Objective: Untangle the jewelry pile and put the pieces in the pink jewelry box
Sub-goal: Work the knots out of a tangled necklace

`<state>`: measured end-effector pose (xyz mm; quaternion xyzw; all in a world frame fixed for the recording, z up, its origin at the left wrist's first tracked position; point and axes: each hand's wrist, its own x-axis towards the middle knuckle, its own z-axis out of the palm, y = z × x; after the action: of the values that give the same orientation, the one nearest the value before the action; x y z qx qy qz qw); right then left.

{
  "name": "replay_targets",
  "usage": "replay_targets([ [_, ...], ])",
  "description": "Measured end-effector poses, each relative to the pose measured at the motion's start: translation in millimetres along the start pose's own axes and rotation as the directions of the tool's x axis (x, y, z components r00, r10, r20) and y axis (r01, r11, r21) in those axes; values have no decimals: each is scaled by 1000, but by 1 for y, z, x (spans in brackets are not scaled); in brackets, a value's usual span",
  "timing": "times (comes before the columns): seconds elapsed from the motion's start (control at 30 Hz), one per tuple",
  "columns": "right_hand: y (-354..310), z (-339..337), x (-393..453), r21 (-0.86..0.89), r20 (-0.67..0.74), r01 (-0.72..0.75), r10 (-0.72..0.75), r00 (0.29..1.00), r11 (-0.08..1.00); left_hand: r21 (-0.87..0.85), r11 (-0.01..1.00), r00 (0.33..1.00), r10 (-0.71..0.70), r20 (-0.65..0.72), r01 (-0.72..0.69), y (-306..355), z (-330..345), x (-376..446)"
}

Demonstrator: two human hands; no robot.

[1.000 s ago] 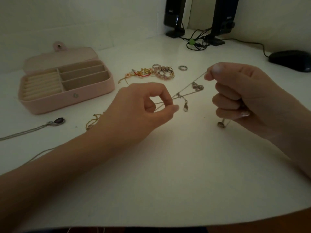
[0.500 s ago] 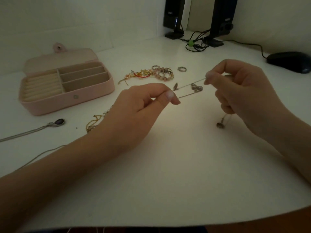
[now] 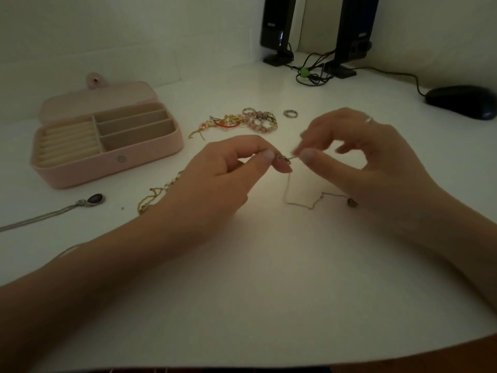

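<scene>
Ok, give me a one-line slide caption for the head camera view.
Both hands, left hand and right hand, pinch a thin silver chain above the white desk, beside the open pink jewelry box.

single head view, angled forward-down, close over white desk (image 3: 269, 278).

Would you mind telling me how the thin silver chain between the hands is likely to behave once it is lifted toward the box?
The thin silver chain is probably floppy: its slack droops from the left hand and right hand and kinks on the desk. It seems light. Its charm may swing and snag.
</scene>
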<state>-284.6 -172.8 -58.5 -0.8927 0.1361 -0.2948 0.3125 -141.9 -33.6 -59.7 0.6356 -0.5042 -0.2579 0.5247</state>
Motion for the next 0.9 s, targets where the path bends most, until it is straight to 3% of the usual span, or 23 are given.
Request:
replay_targets([
  [0.1, -7, 6, -1, 258, 78, -14, -7, 997, 966, 19, 1000, 1000, 7, 21, -8, 2, 4, -3],
  [0.2, -11, 12, -2, 380, 67, -63, 40, 997, 923, 87, 996, 1000, 15, 6, -15, 3, 5, -3],
  [0.4, -13, 9, -1, 314, 13, -38, 36, 999, 949, 209, 977, 998, 54, -36, -45, 2, 5, -4],
  [0.5, -11, 6, -1, 330, 94, -66, 37, 995, 942, 260, 963, 995, 90, -36, -77, 0, 5, -4],
  [0.7, -11, 5, 1, 498, 232, -137, 20, 972, 856, 224, 969, 994, 113, -4, -109, 1, 5, -6],
  [0.9, -9, 2, 1, 647, 294, -299, 132, 947, 701, 225, 965, 990, 137, 22, -138, 2, 6, -7],
])
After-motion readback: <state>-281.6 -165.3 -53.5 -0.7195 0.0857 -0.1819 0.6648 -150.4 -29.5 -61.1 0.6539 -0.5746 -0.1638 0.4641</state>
